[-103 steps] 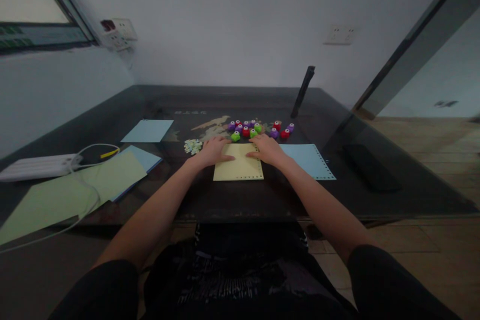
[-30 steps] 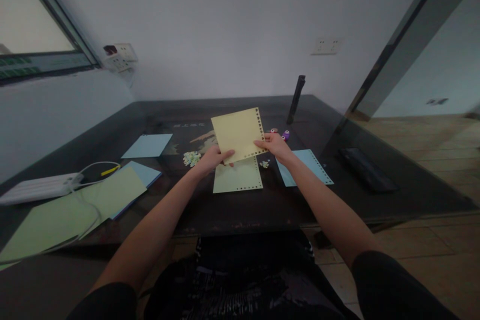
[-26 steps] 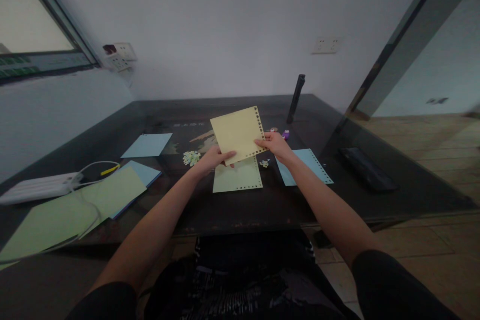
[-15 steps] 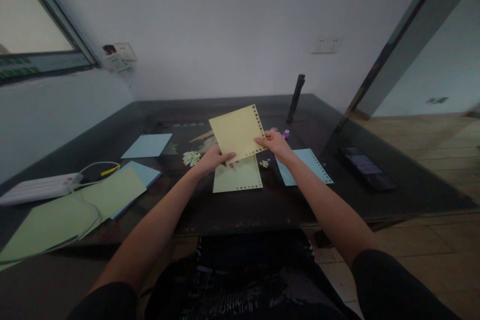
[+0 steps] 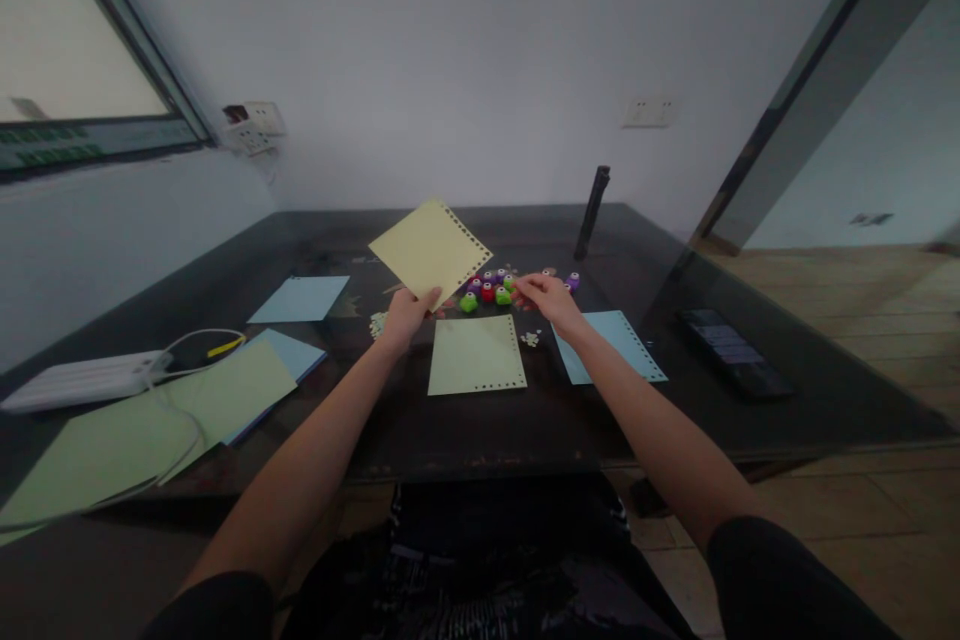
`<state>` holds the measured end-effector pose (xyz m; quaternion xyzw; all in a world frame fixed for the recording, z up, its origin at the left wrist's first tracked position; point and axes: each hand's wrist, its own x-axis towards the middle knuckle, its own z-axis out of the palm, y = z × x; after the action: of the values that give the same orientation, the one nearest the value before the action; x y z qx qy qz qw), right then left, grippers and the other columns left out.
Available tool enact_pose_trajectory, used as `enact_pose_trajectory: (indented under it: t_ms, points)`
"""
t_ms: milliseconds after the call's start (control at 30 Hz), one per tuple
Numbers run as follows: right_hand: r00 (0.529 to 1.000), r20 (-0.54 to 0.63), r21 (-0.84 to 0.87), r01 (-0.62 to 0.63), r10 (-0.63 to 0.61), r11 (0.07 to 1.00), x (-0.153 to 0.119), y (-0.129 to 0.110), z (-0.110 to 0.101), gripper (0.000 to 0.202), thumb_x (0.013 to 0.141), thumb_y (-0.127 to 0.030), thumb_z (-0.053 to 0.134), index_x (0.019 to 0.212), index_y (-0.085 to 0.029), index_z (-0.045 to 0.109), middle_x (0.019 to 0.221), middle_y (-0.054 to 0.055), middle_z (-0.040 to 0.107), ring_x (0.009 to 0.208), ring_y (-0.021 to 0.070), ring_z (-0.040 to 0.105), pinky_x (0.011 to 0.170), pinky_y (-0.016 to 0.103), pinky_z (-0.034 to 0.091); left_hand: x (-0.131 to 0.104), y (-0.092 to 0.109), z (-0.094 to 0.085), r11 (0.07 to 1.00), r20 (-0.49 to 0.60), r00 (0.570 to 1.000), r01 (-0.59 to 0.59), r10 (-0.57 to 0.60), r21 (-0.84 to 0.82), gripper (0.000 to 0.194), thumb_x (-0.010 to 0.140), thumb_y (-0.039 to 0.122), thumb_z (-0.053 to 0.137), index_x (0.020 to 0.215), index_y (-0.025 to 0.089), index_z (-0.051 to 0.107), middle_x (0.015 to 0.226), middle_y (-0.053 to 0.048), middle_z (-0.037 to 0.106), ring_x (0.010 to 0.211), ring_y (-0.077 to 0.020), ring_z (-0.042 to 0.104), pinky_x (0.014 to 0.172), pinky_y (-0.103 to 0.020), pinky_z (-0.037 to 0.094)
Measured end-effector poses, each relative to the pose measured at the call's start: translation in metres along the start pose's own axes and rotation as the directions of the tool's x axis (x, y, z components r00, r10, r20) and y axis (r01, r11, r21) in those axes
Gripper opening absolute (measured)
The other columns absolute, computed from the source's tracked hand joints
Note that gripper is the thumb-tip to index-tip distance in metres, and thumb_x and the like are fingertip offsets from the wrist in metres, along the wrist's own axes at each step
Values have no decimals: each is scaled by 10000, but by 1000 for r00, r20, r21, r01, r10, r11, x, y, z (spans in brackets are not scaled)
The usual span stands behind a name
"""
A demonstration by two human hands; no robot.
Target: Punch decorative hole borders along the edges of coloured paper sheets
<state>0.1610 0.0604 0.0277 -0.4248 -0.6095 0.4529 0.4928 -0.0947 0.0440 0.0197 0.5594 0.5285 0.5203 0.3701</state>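
Observation:
Pinched by its lower corner in my left hand [image 5: 406, 319] is a pale yellow paper sheet [image 5: 427, 248], tilted above the table, with punched shapes along its right edge. My right hand [image 5: 551, 300] hovers beside a cluster of small craft punches [image 5: 487, 294] in red, green and purple. Its fingertips look slightly apart, close to a green one, with nothing visible between them. Below the hands lies a pale green sheet [image 5: 478, 360], punched along its right and bottom edges. Small paper cutouts [image 5: 530, 338] lie right of it; another pile [image 5: 376, 324] is partly hidden behind my left hand.
A blue punched sheet [image 5: 611, 345] lies under my right forearm. Farther right is a phone [image 5: 731, 350]. At left are a blue sheet [image 5: 304, 299], stacked green paper [image 5: 150, 420], and a white power strip [image 5: 82, 380] with its cable. A black upright post [image 5: 592, 212] stands at the back.
My right hand has let go of the yellow sheet. My left hand has moved it left and turned it, uncovering the craft punches and more of the green sheet.

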Motion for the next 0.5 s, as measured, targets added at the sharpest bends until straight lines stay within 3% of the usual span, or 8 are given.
enact_pose_trajectory:
  t_ms: [133, 233, 367, 500]
  points:
    - [997, 37, -144, 67, -62, 987, 3, 9, 8, 185, 759, -340, 620, 778, -158, 645, 690, 33, 679, 593, 136, 595, 573, 255, 463, 5, -9, -3, 999, -84, 997, -1, -3, -52, 340, 730, 399, 644, 787, 67, 688, 685, -106, 709, 478, -118, 544, 463, -219, 387]
    - [991, 21, -389, 128, -130, 912, 9, 9, 16, 124, 780, -266, 596, 785, -158, 657, 749, 47, 688, 695, 166, 620, 679, 292, 477, 6, -11, -2, 997, -78, 997, 18, -24, -80, 363, 718, 414, 652, 833, 71, 695, 680, -98, 708, 481, -120, 544, 473, -220, 390]
    - [976, 16, -809, 141, -219, 571, 20, 0, 28, 149, 819, -260, 578, 881, -172, 681, 940, 96, 679, 917, 224, 584, 808, 334, 439, 3, -9, 2, 995, -69, 997, 23, -30, -96, 345, 724, 393, 650, 851, 75, 694, 692, -95, 714, 470, -118, 543, 474, -221, 393]
    - [989, 31, -953, 72, -143, 295, 33, -2, 44, 308, 859, -389, 544, 1026, -161, 667, 1119, 152, 621, 1095, 285, 486, 875, 386, 399, 1, -6, 5, 993, -58, 998, 22, -29, -112, 295, 737, 355, 637, 828, 78, 685, 741, -103, 723, 479, -119, 562, 473, -220, 395]
